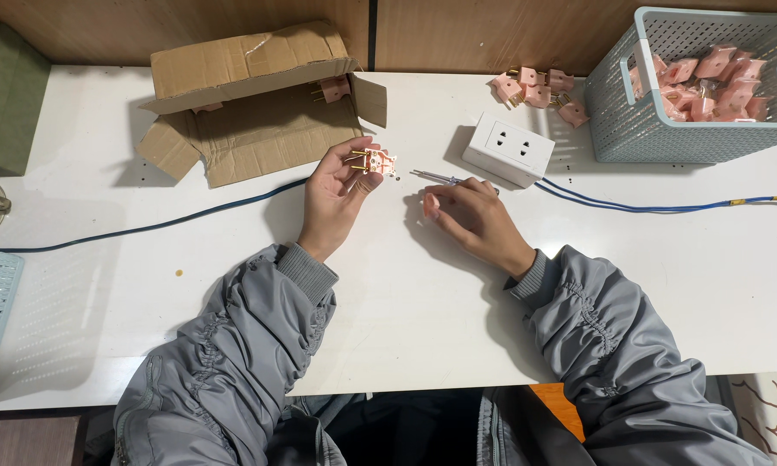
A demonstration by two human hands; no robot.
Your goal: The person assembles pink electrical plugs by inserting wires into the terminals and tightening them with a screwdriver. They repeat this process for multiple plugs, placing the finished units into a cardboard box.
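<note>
At a white worktable, we hold a small pink plug part with brass prongs (373,161) pinched in the fingertips of our left hand (337,194), lifted just in front of a torn cardboard box (250,103) at the far left. One more pink piece (332,89) lies inside that box. To the right, our right hand (470,216) rests on the table (406,302), fingers curled around a slim metal-tipped screwdriver (432,177) whose tip points left toward the plug. Beyond it sits a glossy white socket block (508,148) on a blue cable (665,205). A loose pile of pink plugs (540,89) lies farther off, and the pale blue perforated basket (630,129) at far right is well stocked; by our reckoning, much of the batch remains.
</note>
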